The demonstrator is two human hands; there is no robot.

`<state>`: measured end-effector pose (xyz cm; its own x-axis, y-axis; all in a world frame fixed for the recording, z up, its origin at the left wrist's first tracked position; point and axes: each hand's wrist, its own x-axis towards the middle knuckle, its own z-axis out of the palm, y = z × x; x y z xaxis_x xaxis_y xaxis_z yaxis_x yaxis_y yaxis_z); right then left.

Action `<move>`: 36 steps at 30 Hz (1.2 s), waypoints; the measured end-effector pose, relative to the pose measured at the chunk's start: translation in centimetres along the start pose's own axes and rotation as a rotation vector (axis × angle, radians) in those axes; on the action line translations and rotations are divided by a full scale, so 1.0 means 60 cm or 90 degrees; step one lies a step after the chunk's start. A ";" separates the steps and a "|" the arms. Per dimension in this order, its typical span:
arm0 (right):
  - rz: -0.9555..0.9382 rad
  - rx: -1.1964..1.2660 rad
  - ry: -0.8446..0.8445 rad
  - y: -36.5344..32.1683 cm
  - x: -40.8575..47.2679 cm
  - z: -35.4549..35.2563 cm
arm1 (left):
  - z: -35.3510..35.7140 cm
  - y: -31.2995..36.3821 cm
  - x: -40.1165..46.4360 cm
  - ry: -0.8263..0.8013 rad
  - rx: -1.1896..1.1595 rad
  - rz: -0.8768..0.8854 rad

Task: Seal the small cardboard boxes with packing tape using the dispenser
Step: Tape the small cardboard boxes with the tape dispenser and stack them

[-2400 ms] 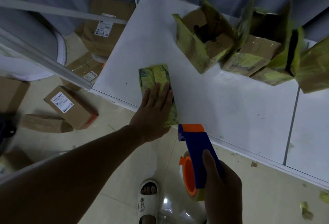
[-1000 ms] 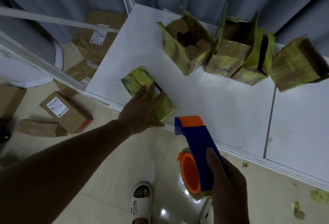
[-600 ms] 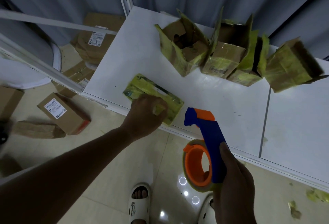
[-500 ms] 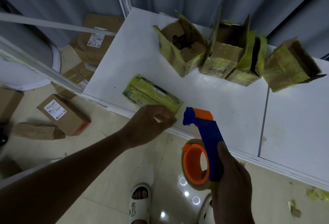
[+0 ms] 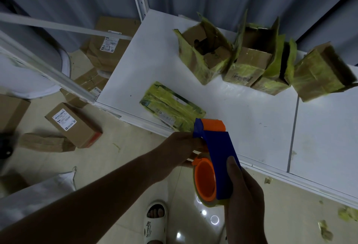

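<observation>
Reaching across, the left hand (image 5: 181, 148) has come off the flat taped box (image 5: 171, 107) and now pinches at the front of the tape dispenser (image 5: 214, 158), fingers curled in by its orange blade end, apparently hunting the tape's loose end. Right hand (image 5: 245, 191) is wrapped firmly round the blue handle, holding the dispenser off the edge of the white surface (image 5: 251, 119). That box lies just beyond the left hand, unheld, so the next strip looks imminent.
</observation>
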<state>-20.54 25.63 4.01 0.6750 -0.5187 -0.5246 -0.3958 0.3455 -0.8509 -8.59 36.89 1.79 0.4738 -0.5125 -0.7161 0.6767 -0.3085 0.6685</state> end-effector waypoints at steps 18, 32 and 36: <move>-0.036 0.088 0.012 0.012 -0.001 0.054 | -0.030 0.023 0.023 0.070 0.088 0.068; -0.051 0.115 0.111 0.018 -0.017 0.083 | -0.029 0.024 0.029 0.064 0.061 -0.001; -0.015 0.110 0.071 0.016 0.001 0.065 | -0.033 0.026 0.032 0.026 0.133 0.069</move>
<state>-18.44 28.98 3.27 0.6062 -0.6075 -0.5132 -0.2622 0.4566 -0.8502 -5.50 37.03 1.08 0.5631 -0.5201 -0.6422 0.4911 -0.4145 0.7662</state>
